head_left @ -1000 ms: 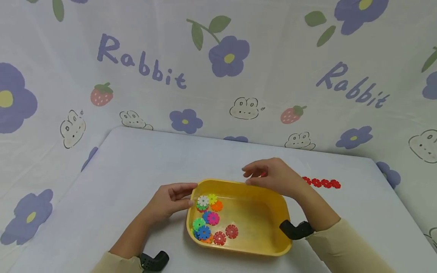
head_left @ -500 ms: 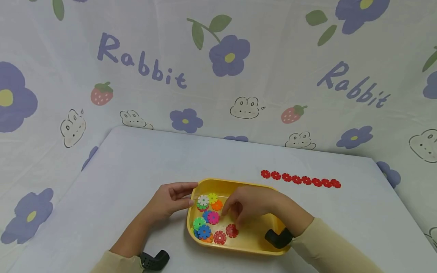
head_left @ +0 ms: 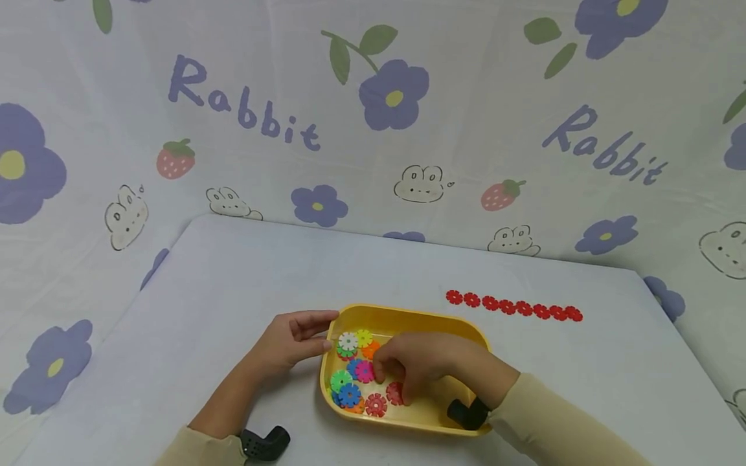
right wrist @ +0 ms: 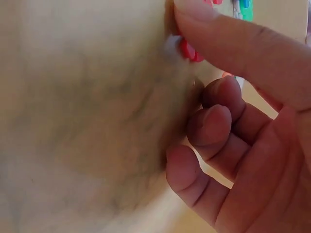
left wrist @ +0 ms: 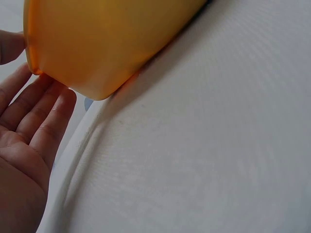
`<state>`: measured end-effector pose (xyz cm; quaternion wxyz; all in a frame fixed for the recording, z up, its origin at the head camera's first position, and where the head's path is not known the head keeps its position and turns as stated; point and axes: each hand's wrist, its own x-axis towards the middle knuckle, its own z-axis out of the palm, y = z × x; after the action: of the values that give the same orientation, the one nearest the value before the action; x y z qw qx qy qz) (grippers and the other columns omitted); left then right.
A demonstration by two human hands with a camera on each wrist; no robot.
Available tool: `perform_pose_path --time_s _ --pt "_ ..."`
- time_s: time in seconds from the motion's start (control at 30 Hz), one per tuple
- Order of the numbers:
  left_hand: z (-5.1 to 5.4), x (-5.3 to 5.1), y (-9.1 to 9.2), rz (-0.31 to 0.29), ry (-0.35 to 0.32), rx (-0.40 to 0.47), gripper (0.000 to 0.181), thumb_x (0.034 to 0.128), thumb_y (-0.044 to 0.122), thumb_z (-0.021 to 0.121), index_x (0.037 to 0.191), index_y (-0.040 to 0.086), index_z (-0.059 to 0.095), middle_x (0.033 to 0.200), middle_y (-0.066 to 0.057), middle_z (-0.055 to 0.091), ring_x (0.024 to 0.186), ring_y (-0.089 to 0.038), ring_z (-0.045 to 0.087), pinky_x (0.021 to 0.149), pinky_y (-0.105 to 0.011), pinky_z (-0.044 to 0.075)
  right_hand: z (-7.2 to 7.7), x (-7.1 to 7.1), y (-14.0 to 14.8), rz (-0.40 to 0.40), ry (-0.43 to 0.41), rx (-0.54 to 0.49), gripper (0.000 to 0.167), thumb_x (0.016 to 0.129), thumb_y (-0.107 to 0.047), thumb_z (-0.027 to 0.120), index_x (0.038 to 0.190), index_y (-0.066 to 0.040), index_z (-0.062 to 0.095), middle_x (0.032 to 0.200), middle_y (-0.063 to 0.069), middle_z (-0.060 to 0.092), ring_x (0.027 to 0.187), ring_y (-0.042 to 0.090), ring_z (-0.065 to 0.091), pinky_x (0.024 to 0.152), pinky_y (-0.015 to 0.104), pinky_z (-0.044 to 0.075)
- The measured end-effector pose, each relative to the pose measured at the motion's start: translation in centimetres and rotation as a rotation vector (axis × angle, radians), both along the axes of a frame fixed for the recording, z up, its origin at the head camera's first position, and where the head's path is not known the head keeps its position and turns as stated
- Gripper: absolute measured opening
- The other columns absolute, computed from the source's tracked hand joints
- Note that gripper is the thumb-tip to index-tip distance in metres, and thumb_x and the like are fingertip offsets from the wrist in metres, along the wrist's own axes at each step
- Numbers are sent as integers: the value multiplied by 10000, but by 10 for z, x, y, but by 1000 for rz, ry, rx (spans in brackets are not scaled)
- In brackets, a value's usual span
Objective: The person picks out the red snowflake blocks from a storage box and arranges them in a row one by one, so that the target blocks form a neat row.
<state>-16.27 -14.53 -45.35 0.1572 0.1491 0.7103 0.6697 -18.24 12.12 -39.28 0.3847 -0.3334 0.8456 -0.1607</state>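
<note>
My left hand [head_left: 294, 340] rests its fingertips and thumb against the left end of a yellow plastic tray [head_left: 431, 426]; in the left wrist view its fingers [left wrist: 53, 124] lie fairly straight by the tray's outer wall. Inside the tray, my right hand [head_left: 428, 359] reaches down with bent fingers, thumb and index apart. The thumb is at the edge of a red snowflake disc [head_left: 394, 393], partly hidden by it. Another red disc [head_left: 375, 405] lies beside that one. In the right wrist view, the thumb [right wrist: 228, 43] covers most of the red piece [right wrist: 189, 51].
Several coloured snowflake discs, among them a white one [head_left: 348, 341], a pink one [head_left: 365, 371] and a blue one [head_left: 350, 395], lie at the tray's left end. Behind the tray, a row of red discs [head_left: 507, 307] lies on the white table [head_left: 262, 272]. Patterned cloth [head_left: 361, 149] hangs behind.
My right hand has left the left end of the red row, come down into the tray, and moved slightly left to the red disc. My left hand stays at the tray.
</note>
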Motion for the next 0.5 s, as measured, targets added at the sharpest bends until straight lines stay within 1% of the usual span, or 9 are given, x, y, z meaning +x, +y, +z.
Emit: perform_pose_path --time_s 0.13,0.27,0.43,0.5 --pt "1 0 0 0 6 1 541 870 173 754 1348 7 563 1394 -175 566 1308 -325 530 928 -276 529 -1 -1 -1 6 -4 -8 276 723 -76 855 820 -231 648 717 -57 530 691 92 495 608 217 416" --pt "1 -1 0 4 3 -6 534 872 171 751 1347 10 565 1394 -172 568 1306 -325 533 928 -274 529 -1 -2 -1 -4 12 -23 256 737 -118 854 763 -206 615 705 -68 533 691 85 503 608 213 418" --pt "2 -1 0 4 -11 0 513 884 138 733 1348 4 561 1396 -176 564 1309 -327 529 927 -273 530 1 -2 0 -35 19 -79 263 772 -183 833 721 -200 576 690 -76 551 688 81 519 623 210 423" --pt "2 -1 1 3 -12 2 502 889 119 723 1349 2 560 1397 -176 563 1311 -328 527 927 -273 530 2 -3 1 -50 0 -113 245 785 -173 819 733 -196 581 697 -75 565 689 82 524 629 209 433"
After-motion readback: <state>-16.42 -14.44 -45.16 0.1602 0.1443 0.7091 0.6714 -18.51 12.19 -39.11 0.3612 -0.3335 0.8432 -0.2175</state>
